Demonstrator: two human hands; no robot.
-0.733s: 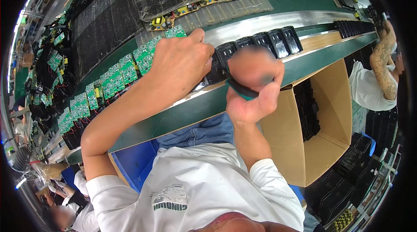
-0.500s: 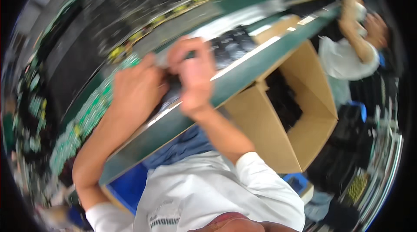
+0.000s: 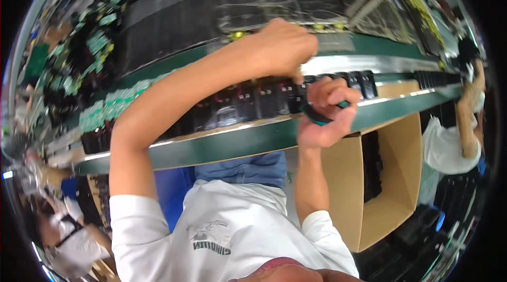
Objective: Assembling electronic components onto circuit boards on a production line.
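A row of black plastic housings point(image 3: 227, 107) with bits of red wire on top runs along the bench edge. My left hand point(image 3: 285, 47) is closed over the far side of the row, fingertips pinched down close to one housing. What that pinch holds, if anything, is hidden. Just to the right and nearer, my right hand point(image 3: 330, 110) is wrapped round pliers point(image 3: 318, 117) with black and teal handles. Their jaws are hidden between the hand and the housings. Green circuit boards point(image 3: 119, 101) lie behind the left part of the row.
An open cardboard box point(image 3: 338, 187) with black parts inside stands below the bench edge point(image 3: 232, 142), on the right. Black mats point(image 3: 169, 28) cover the surface beyond. A blue bin point(image 3: 171, 192) sits under the bench. Other people work at far right and lower left.
The view has turned and steadied, so the bench now runs more level. Both hands are farther right in the picture, and the row of housings shows more plainly. The pliers stay in my right hand.
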